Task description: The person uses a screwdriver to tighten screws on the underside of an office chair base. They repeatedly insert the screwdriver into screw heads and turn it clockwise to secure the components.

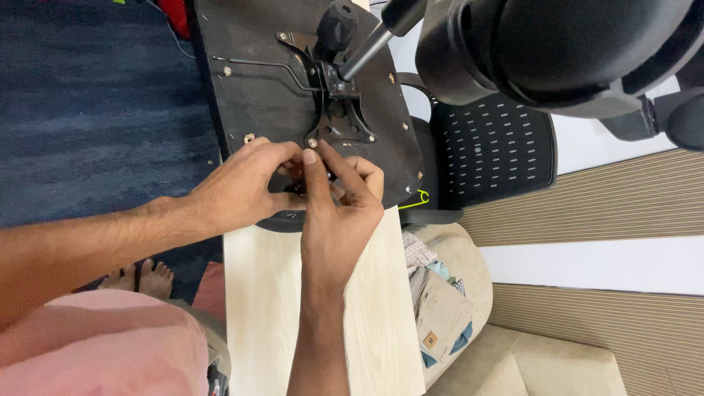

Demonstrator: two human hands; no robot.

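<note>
An upturned black office-chair seat (271, 88), its underside facing up, lies across the far end of a narrow pale wooden board (264, 315); its near edge overhangs the board's left side, and the far edge is cut off by the top of the frame. A black metal mounting plate (339, 121) with a bright screw head at its near-left corner is fixed to the seat's underside; a silver gas-lift column (367, 51) rises from it toward the upper right, its top lost behind a blurred black chair base (557, 51) close to the camera.

The left hand (246, 187) and right hand (339, 213) meet at the plate's near edge, fingertips pinched together over a small part; whatever they grip is hidden beneath the fingers and cannot be made out, and it is unclear which hand actually holds it. Both hands are curled nearly closed.

A black perforated plastic chair back (491, 147) lies beyond the board's right edge, partly covered by the seat; near it a beige fabric bag (447, 293) rests on a beige sofa cushion (543, 363). Bare toes (139, 279) show on the dark blue carpet (88, 110) left of the board.
</note>
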